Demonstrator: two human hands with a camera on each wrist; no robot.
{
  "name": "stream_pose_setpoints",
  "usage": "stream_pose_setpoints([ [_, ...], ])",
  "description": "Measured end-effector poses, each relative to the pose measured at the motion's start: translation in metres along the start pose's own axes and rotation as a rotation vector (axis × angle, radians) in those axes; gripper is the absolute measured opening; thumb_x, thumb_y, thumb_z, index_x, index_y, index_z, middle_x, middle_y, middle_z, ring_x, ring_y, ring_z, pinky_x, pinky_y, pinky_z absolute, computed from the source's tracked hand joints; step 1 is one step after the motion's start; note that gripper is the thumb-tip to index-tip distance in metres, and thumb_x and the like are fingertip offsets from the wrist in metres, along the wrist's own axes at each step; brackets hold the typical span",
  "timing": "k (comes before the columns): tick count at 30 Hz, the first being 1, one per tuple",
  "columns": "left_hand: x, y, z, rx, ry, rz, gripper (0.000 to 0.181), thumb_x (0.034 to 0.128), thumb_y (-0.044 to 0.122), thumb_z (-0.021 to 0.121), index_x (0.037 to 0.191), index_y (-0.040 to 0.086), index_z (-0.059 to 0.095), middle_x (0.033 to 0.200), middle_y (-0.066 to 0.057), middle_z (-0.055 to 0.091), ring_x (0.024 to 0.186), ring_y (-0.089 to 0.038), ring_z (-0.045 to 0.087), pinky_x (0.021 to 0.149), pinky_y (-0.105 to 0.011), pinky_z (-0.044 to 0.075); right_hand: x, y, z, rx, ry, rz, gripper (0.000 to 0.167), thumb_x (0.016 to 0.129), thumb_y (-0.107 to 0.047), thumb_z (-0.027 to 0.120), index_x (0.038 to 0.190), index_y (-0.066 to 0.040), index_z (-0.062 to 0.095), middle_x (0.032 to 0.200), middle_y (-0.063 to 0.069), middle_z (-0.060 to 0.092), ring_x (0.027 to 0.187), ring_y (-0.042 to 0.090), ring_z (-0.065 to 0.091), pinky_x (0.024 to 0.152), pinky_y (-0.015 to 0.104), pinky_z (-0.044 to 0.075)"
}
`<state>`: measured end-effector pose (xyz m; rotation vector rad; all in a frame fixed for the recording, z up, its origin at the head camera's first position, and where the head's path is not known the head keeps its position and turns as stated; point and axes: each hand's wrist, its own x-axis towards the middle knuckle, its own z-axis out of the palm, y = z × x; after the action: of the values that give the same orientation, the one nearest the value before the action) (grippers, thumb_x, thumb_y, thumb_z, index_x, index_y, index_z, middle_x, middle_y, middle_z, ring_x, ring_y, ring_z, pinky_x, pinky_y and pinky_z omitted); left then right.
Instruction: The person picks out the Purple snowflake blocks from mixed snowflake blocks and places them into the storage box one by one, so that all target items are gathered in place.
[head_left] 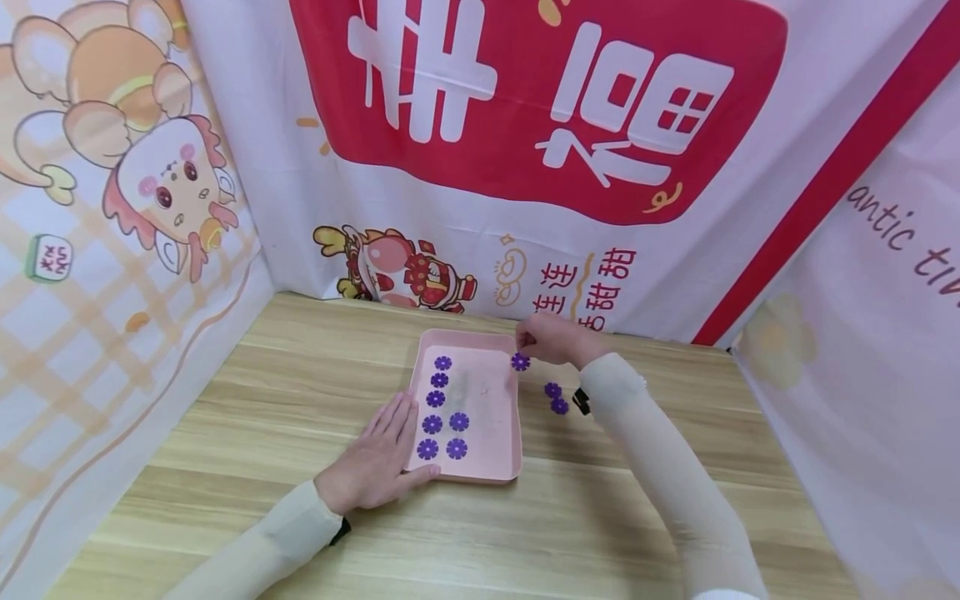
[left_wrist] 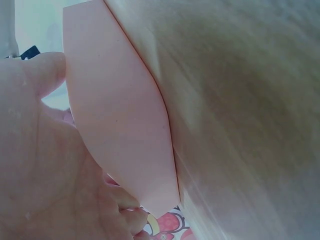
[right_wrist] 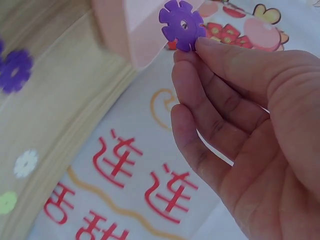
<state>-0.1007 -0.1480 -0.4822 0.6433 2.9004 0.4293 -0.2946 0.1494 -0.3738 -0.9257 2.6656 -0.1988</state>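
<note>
My right hand [head_left: 551,340] pinches a purple snowflake disc [right_wrist: 183,25] between thumb and fingertips, just beside the tray's right rim near the far corner. In the right wrist view, the other fingers curve loosely below it. My left hand [head_left: 375,462] lies with straight fingers over the left rim of the pink tray [head_left: 483,477], its thumb near the front corner. The left wrist view shows the palm beside the tray's outer wall [left_wrist: 120,115]. Inside the tray, several purple discs [head_left: 432,424] lie flat along the left side, with two forming a short second column.
Two more purple discs [head_left: 556,398] lie on the wooden table [head_left: 300,375] right of the tray, near my right wrist. A white disc [right_wrist: 25,163] and a green disc [right_wrist: 7,202] show in the right wrist view. Printed cloth [head_left: 487,183] hangs behind the table.
</note>
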Motion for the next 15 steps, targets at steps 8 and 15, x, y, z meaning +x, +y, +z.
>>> stream_pose_setpoints([
  [8, -0.001, 0.0, -0.001, 0.005, 0.006, -0.005, 0.102, 0.1047, 0.066, 0.047, 0.165, -0.009, 0.014, 0.175, -0.029, 0.002, 0.165, -0.046, 0.006, 0.135, -0.06, 0.012, 0.026, -0.024, 0.008, 0.012, -0.01, -0.057, 0.006, 0.102, -0.015, 0.07, 0.098, -0.014, 0.076, 0.093, -0.001, 0.074, 0.083, 0.013, 0.067, 0.081, 0.029, 0.06],
  [15, 0.0, 0.0, 0.0, 0.008, 0.006, 0.0, 0.101, 0.1051, 0.065, 0.047, 0.165, -0.01, 0.014, 0.175, -0.029, 0.003, 0.165, -0.046, 0.006, 0.135, -0.059, 0.012, 0.045, -0.034, 0.028, 0.059, -0.054, -0.052, 0.008, 0.103, -0.014, 0.069, 0.097, -0.015, 0.075, 0.094, -0.001, 0.074, 0.084, 0.013, 0.066, 0.08, 0.027, 0.059],
])
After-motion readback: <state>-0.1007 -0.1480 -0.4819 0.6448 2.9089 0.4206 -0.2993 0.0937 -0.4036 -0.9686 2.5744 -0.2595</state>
